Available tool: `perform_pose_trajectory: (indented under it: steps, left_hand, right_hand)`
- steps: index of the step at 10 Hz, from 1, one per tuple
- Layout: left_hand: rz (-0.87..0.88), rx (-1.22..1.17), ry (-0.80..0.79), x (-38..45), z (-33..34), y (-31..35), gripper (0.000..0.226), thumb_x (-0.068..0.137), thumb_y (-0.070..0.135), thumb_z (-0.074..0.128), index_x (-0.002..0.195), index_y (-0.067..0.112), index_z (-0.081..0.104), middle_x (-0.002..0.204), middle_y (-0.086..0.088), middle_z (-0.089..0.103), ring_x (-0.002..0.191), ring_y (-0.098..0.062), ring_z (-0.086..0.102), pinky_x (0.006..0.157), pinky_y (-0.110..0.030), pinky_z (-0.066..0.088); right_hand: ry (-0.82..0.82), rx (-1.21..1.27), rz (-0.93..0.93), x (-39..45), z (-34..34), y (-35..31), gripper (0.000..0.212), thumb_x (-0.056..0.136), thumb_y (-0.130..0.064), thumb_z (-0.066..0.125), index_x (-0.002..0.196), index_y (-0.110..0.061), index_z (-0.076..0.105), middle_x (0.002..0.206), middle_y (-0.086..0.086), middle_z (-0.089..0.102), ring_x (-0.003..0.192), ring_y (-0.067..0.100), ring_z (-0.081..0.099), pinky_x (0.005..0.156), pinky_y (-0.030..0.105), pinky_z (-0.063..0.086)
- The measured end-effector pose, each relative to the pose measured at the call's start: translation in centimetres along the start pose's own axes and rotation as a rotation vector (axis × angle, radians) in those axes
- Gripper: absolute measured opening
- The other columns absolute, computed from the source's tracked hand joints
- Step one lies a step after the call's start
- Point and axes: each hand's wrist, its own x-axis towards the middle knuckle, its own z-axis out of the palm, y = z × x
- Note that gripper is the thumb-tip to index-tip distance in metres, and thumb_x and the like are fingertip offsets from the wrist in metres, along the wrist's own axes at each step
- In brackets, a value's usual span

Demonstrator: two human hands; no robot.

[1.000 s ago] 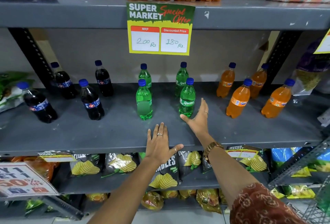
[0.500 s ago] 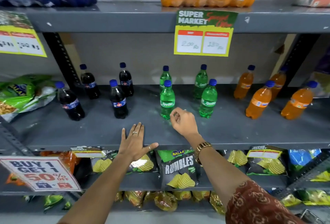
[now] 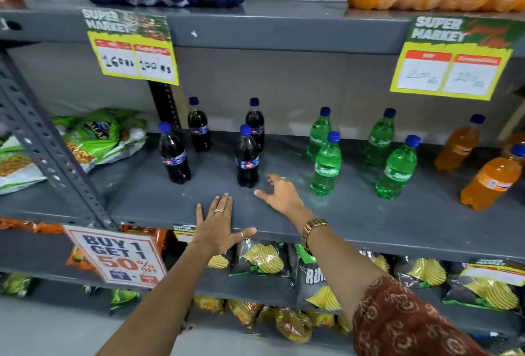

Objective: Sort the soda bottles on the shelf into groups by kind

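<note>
Head view – both hands empty: left hand (image 3: 217, 228) flat, right hand (image 3: 279, 195) fingers spread – orange bottles (image 3: 487, 181) cut off rt

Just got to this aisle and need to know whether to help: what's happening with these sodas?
A person is sorting soda bottles on the grey shelf. They stand in groups: four dark cola bottles at left, four green Sprite bottles in the middle, orange bottles at right. The left hand lies flat on the shelf edge. The right hand, empty and loosely open, hovers beside the front cola bottle.
</note>
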Motion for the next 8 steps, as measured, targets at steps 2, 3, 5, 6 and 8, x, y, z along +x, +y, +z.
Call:
perform_pose_trajectory:
  steps: [2, 3, 5, 6, 8]
  left_hand:
    - [0.008, -0.004, -0.041, 0.4, 0.0, -0.2, 0.111, 0.072, 0.083, 0.031, 0.148, 0.012, -0.008, 0.160, -0.001, -0.009, 0.146, -0.018, -0.011, 0.114, -0.057, -0.007]
    - [0.013, -0.007, -0.029, 0.5, 0.1, -0.3, 0.109, 0.074, 0.081, 0.033, 0.148, 0.012, -0.007, 0.160, 0.000, -0.009, 0.146, -0.018, -0.011, 0.114, -0.057, -0.007]
    - [0.012, 0.002, -0.011, 0.6, 0.2, -0.4, 0.107, 0.075, 0.081, 0.033, 0.148, 0.012, -0.005, 0.160, -0.001, -0.006, 0.146, -0.018, -0.009, 0.114, -0.057, -0.006]
    - [0.013, -0.010, -0.008, 0.3, 0.1, -0.2, 0.107, 0.075, 0.080, 0.034, 0.148, 0.012, -0.004, 0.160, -0.001, -0.006, 0.146, -0.018, -0.009, 0.114, -0.057, -0.006]
    - [0.005, -0.027, 0.003, 0.6, 0.4, -0.4, 0.107, 0.074, 0.080, 0.034, 0.148, 0.014, -0.005, 0.160, 0.000, -0.005, 0.146, -0.018, -0.008, 0.114, -0.056, -0.006]
  right_hand:
    - [0.059, 0.307, 0.037, 2.5, 1.3, -1.7, 0.060, 0.074, -0.027, 0.073, 0.124, -0.009, 0.045, 0.128, 0.014, 0.057, 0.121, 0.029, 0.050, 0.095, 0.031, 0.039]
    - [0.063, 0.323, 0.024, 2.9, 1.7, -2.1, 0.050, 0.076, -0.025, 0.072, 0.117, -0.009, 0.050, 0.122, 0.015, 0.061, 0.114, 0.030, 0.054, 0.089, 0.031, 0.040]
    - [0.058, 0.332, 0.011, 3.2, 2.0, -1.9, 0.050, 0.077, -0.025, 0.070, 0.119, -0.010, 0.049, 0.124, 0.016, 0.060, 0.116, 0.031, 0.053, 0.097, 0.039, 0.042]
    - [0.023, 0.328, 0.020, 2.8, 1.6, -1.9, 0.061, 0.075, -0.027, 0.072, 0.128, -0.016, 0.042, 0.131, 0.013, 0.055, 0.123, 0.030, 0.047, 0.102, 0.039, 0.038]
    - [0.014, 0.401, 0.030, 2.5, 2.1, -1.4, 0.094, 0.068, -0.017, 0.078, 0.141, -0.020, 0.020, 0.145, 0.009, 0.041, 0.134, 0.024, 0.035, 0.112, 0.041, 0.029]
